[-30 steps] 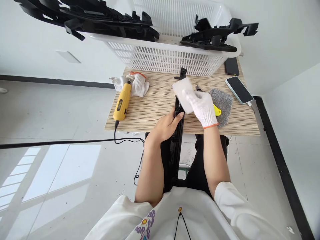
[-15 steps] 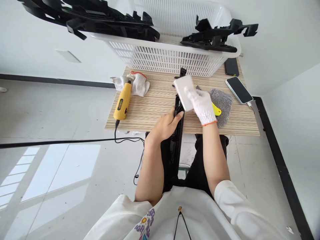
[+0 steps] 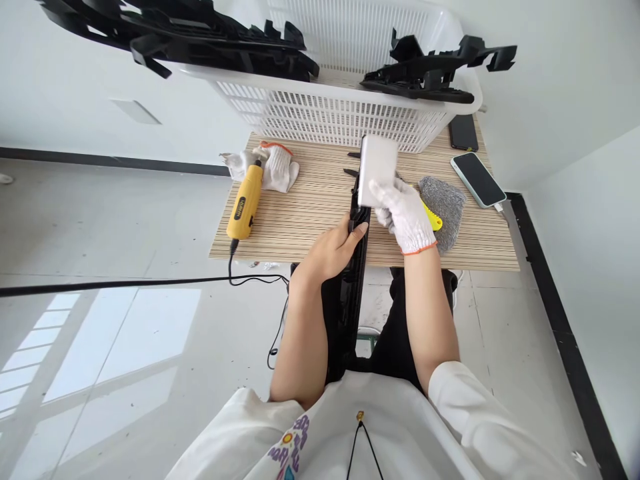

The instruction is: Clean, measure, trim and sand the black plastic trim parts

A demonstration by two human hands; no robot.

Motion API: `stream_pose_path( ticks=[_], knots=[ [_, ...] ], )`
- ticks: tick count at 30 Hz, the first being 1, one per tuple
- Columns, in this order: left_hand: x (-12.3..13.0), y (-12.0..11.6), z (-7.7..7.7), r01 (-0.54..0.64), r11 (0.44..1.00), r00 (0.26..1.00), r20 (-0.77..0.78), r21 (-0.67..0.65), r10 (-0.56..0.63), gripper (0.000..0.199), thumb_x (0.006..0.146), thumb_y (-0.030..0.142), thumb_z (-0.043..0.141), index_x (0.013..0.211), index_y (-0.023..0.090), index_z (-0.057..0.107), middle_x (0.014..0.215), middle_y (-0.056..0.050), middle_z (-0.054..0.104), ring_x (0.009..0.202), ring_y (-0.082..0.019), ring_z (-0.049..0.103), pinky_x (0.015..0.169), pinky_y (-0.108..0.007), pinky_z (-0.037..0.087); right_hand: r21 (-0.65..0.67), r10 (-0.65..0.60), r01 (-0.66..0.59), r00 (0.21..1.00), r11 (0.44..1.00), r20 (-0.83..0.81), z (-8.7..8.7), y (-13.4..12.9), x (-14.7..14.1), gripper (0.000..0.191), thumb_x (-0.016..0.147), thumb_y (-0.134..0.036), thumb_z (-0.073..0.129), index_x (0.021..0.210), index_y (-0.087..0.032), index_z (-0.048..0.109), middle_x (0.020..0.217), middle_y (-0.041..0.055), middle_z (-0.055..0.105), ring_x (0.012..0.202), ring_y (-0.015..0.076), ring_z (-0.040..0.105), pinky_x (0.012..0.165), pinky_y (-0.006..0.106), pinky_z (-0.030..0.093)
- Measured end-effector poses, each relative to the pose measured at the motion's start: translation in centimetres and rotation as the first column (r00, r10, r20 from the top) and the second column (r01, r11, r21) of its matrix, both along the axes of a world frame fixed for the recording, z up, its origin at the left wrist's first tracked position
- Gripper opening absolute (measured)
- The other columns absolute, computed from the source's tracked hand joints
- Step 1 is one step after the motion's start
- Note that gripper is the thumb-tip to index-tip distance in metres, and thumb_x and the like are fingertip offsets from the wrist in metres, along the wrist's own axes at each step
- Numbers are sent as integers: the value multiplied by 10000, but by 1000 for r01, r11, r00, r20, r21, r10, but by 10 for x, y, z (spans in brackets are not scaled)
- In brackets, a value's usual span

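On the near side of the white slotted plastic basket (image 3: 320, 120), which holds black plastic parts (image 3: 225, 52) partly cut off above, the bare left hand (image 3: 331, 255) clasps a long black plastic strip (image 3: 353, 297), its far end mostly hidden by the white block (image 3: 379, 163) pinched in the gloved right hand (image 3: 406, 217).

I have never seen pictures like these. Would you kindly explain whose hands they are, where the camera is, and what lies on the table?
There is no machine: these are a person's own hands, seen by a head-worn camera looking forward and down. The bare left hand grips a long black part; the gloved right hand holds a white block in front of it, though contact is hard to tell. On the table lie a yellow power tool, crumpled white gloves, a grey cloth, a yellow-handled tool and two phones. Behind the hands, a white basket holds other black pieces.
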State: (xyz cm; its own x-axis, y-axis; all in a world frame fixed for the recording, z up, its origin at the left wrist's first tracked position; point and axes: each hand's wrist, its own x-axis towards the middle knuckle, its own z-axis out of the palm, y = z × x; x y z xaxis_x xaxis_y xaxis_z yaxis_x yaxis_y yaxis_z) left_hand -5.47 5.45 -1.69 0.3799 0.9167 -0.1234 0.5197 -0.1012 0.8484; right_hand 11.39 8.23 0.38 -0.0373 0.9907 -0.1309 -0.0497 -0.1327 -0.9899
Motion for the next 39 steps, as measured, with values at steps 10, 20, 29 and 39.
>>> stream_pose_path(
  ticks=[10,20,29,39],
  knots=[
    [0,0,1,14,1000,1000,7,-9,-13,462,1008,542,353,1270,226,567,1173,-81,722,1218,-344,613,1049,-463,431,80,35,-22,986,997,-166,-5,2,6,409,704,-473,804,884,-225,533,600,-76,462,479,58,397,407,186,322],
    [0,0,0,-4,1000,1000,-16,-19,4,464,1003,557,362,1285,248,562,1160,-66,730,1237,-350,603,1055,-469,428,11,193,-193,976,981,-98,1,-2,5,390,728,-503,787,844,-223,542,597,-66,450,481,65,370,400,198,255],
    [0,0,1,-13,1000,1000,-1,-19,13,457,1000,543,375,1286,244,571,1179,-64,726,1268,-350,584,1083,-479,414,-35,169,-172,983,984,-75,-3,-3,9,416,707,-514,797,865,-218,552,605,-64,452,482,66,378,386,198,269],
    [0,-1,2,-1,1000,999,39,-29,3,453,1007,528,378,1305,237,559,1162,-67,723,1325,-324,544,1123,-462,379,118,-100,111,991,987,-89,-9,4,2,356,733,-412,766,952,-218,563,679,-54,528,556,78,487,471,198,413]
  ],
)
